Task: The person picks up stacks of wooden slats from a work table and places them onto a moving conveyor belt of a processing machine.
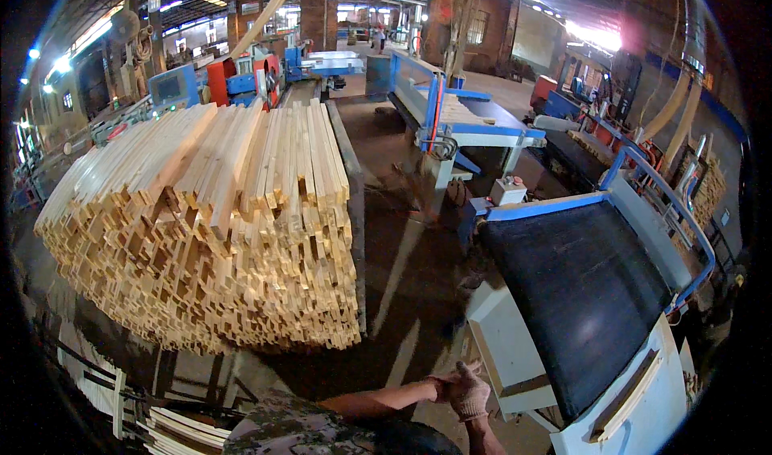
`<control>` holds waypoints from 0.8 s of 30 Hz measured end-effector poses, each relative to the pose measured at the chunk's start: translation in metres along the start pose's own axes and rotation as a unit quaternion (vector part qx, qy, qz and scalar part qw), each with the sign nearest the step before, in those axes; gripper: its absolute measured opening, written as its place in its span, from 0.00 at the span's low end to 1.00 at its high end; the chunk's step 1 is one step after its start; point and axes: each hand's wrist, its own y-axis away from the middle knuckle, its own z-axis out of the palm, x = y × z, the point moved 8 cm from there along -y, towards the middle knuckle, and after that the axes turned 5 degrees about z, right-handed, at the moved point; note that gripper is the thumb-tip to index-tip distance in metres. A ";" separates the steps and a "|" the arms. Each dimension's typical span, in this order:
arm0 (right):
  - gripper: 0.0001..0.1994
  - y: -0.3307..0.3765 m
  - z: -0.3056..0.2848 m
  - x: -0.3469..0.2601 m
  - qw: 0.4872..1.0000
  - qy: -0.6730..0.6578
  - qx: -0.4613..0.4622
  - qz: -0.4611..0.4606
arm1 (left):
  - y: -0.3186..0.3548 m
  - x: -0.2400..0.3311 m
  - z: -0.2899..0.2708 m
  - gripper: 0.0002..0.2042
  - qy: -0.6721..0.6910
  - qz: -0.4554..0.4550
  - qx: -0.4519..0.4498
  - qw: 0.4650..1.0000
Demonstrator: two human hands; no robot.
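Low in the head view, my two hands meet in front of my body, beside the pale side of a machine. My right hand (469, 397) has a light knitted work glove on it, and its fingers look curled. My left hand (438, 387) reaches in from the left and presses against the right one; its fingers are mostly hidden there. Whatever may be between the hands is too small to make out. Nearest to them is a conveyor table (579, 286) with a black belt and a blue end rail. A big stack of wooden strips (217, 238) stands to the left.
Loose strips (181, 432) lie low at the left, and one wooden strip (631, 399) rests on the machine's pale panel. Farther off stand a blue-framed table (482, 121), a small control box (508, 189) and a blue panel with a screen (170, 89). A person (381, 39) is far back.
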 end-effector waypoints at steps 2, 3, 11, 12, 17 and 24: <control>0.33 0.011 -0.025 -0.001 0.997 -0.066 -0.014 0.032 | 0.002 0.028 -0.001 0.38 0.059 -0.126 -0.072 0.988; 0.32 0.017 -0.035 0.010 0.996 -0.058 -0.016 0.069 | -0.002 0.048 0.001 0.35 0.084 -0.168 -0.109 0.976; 0.18 0.022 -0.057 -0.051 0.997 -0.058 -0.011 -0.043 | -0.018 0.045 -0.023 0.25 0.170 -0.203 0.088 0.960; 0.18 0.022 -0.027 -0.037 0.995 -0.062 -0.009 -0.083 | -0.022 0.045 -0.024 0.25 0.202 -0.192 0.126 0.952; 0.24 -0.002 -0.021 -0.049 0.997 0.045 -0.055 -0.030 | -0.026 0.058 -0.032 0.26 0.457 -0.139 0.248 0.843; 0.21 -0.019 -0.020 -0.015 0.979 -0.025 -0.060 0.194 | -0.076 0.155 -0.064 0.28 0.885 0.074 0.221 0.403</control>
